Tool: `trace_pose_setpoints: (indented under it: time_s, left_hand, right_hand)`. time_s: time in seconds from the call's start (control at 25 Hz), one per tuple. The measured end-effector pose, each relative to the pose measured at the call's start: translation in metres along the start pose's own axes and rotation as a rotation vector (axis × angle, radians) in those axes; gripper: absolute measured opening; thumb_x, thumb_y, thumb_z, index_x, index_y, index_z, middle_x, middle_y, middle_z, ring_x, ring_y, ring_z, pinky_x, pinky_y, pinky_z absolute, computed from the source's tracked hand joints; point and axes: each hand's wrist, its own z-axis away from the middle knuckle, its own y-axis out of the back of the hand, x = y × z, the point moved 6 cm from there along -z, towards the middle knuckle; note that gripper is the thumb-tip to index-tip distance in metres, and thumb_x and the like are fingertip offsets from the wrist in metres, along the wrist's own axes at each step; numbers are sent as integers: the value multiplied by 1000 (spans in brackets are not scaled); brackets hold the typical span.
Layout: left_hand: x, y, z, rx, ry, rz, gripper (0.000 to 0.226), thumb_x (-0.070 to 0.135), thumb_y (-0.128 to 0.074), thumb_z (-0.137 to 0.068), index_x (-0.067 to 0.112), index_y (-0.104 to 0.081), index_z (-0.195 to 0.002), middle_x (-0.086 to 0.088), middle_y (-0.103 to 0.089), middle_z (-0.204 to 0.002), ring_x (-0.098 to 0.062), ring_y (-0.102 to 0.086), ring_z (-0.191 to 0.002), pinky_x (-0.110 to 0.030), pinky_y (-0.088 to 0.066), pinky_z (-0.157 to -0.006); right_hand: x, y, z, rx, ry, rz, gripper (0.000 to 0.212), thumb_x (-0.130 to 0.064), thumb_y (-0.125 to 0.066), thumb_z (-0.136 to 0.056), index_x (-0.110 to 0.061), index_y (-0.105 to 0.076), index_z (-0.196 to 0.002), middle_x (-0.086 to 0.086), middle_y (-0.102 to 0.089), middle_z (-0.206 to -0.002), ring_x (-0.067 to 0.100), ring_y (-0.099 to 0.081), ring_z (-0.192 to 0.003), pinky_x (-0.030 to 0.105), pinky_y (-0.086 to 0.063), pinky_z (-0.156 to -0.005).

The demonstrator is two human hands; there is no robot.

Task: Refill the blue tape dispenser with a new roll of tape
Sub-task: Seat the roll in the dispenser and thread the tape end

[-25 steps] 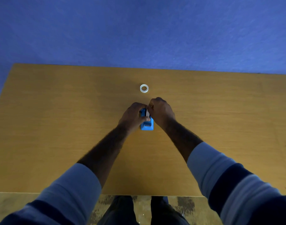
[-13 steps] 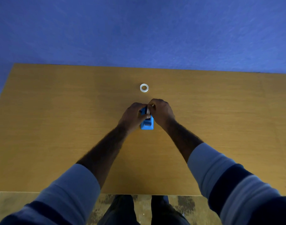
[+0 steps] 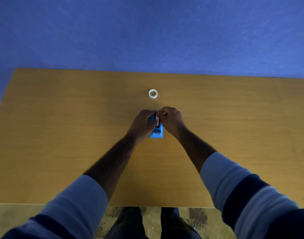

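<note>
Two hands meet mid-surface (image 3: pixel 61 135): the left hand (image 3: pixel 142 124) wraps a narrow grip round the blue tape dispenser (image 3: pixel 157 133), and the right hand (image 3: pixel 172 121) pinches a pale piece (image 3: pixel 157 120) at its top. A white tape ring (image 3: pixel 153 93) lies apart, toward the far edge.

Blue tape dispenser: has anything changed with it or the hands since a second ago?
Hardly anything. The left hand and right hand keep holding the blue tape dispenser, fingers shifting slightly at its top. The dispenser and the white ring beyond it have not moved.

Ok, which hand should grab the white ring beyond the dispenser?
Probably the right hand: its fingers only pinch a white piece and sit nearer the white ring; the left hand grips the dispenser, steadying it.
</note>
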Motion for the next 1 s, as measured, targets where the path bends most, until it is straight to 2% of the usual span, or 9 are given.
trace_pose_setpoints:
  time_s: [0.16, 0.4, 0.64, 0.72, 0.88, 0.92, 1.0]
  left_hand:
    - [-1, -5, -2, 23, 29, 2, 35, 29, -53, -90, 20, -66, -121, -1, -63, -117, -13, -58, -109, -34, -50, -93]
    - [-7, -10, -1, 11, 10, -27, 36, 28, -61, -92, 20, -62, -127, -1, -61, -122, -11, -54, -111, -29, -48, -93]
    - [-6, -8, -7, -25, 10, -34, 32, 32, -60, -94, 16, -65, -122, -4, -63, -116, -14, -60, -105, -29, -49, -87]
    - [-6, -7, -6, -27, 7, -44, 32, 32, -61, -94, 15, -63, -122, -4, -61, -118, -12, -57, -104, -27, -46, -85]
    - [-7, -3, -3, 20, 25, -34, 29, 28, -64, -93, 17, -62, -120, -2, -60, -119, -7, -54, -100, -10, -38, -76]
    - [-6, -1, -3, 32, 31, -24, 29, 27, -65, -93, 18, -61, -120, 0, -60, -119, -7, -55, -100, -10, -40, -77]
    - [-5, 2, -2, 45, 45, -6, 30, 27, -66, -91, 20, -59, -119, 1, -61, -119, -11, -60, -103, -21, -49, -83]
  right_hand:
    - [-1, 0, 1, 13, -24, -32, 15, -22, -60, -89, -15, -73, -92, -1, -70, -84, 12, -63, -75, 18, -43, -57]
    - [-2, 2, 1, 7, -15, -47, 16, -19, -60, -91, -11, -73, -93, 3, -71, -87, 16, -66, -79, 26, -49, -64]
    - [-2, 5, 4, -60, 55, -47, 15, -21, -65, -89, -14, -72, -101, 2, -70, -92, 16, -65, -83, 32, -53, -71]
    - [-4, 6, 4, -57, 74, -78, 12, -17, -64, -88, -16, -72, -97, -1, -71, -90, 14, -65, -80, 30, -53, -69]
    - [-8, 3, 0, -16, 66, -76, 6, -13, -63, -87, -15, -69, -86, -6, -66, -78, 7, -58, -70, 25, -47, -62]
    - [-9, 2, -1, -10, 63, -71, 6, -13, -63, -87, -15, -68, -85, -7, -65, -76, 6, -57, -68, 24, -45, -61]
    - [-9, -1, 0, -5, 76, -32, 6, -14, -62, -88, -16, -67, -85, -7, -63, -75, 5, -55, -67, 23, -41, -58]
